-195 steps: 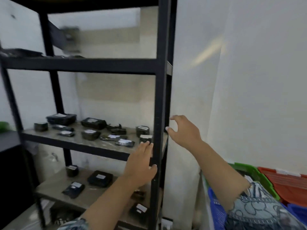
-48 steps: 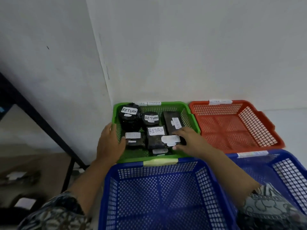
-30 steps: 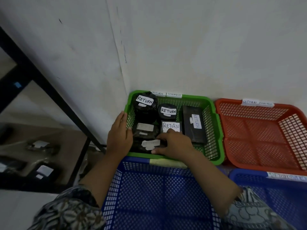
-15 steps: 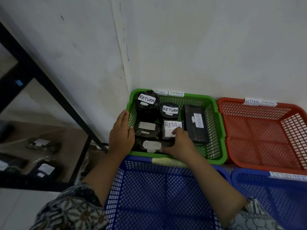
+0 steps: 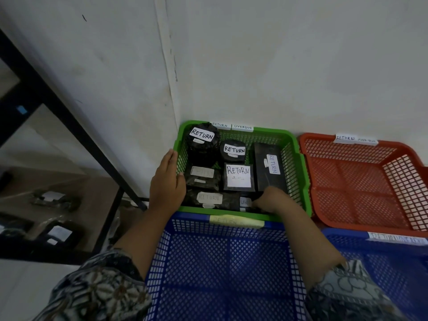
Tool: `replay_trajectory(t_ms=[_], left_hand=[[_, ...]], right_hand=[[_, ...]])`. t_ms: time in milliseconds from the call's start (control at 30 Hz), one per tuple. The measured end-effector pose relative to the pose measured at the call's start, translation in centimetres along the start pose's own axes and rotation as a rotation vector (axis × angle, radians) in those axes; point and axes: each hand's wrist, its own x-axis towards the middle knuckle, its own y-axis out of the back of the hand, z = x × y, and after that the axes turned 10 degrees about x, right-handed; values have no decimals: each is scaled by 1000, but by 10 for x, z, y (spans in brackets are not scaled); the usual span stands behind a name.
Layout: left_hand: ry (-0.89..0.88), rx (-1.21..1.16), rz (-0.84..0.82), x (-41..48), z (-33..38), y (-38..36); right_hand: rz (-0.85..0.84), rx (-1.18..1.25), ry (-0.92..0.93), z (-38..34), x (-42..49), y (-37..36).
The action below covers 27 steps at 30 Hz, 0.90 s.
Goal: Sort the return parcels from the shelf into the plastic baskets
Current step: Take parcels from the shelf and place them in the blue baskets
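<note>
A green basket stands in the wall corner, tagged RETURN and OVERDUE. Inside lie several black parcels with white RETURN labels: a round one at the back left, a square one in the middle, a long box on the right. My left hand lies over the basket's left wall, thumb inside the rim. My right hand reaches into the front right corner, fingers curled down on a small black parcel; the fingertips are hidden.
A blue basket sits directly in front of the green one, under my forearms. A red basket stands to the right, and a second blue basket in front of it. The black shelf frame rises at left, with more parcels on its lower board.
My right hand slid from the square middle parcel to the basket's front right corner. My left hand stayed on the left wall. Earlier both hands were at the shelf.
</note>
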Motion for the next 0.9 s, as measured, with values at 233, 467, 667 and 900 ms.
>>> replay_trajectory(t_ms=[233,467,667,900], left_hand=[[3,9,-4,-1,1,2],[8,23,-24,-1,0,2],[17,21,-27,-1,2,2],[11,22,-30,-1,1,3]], right_hand=[[70,83,-110,2,-3,-5],[172,-108,-78,13,-5,10],[312,-209,11,22,-8,8],[334,-304,83,16,-21,12]])
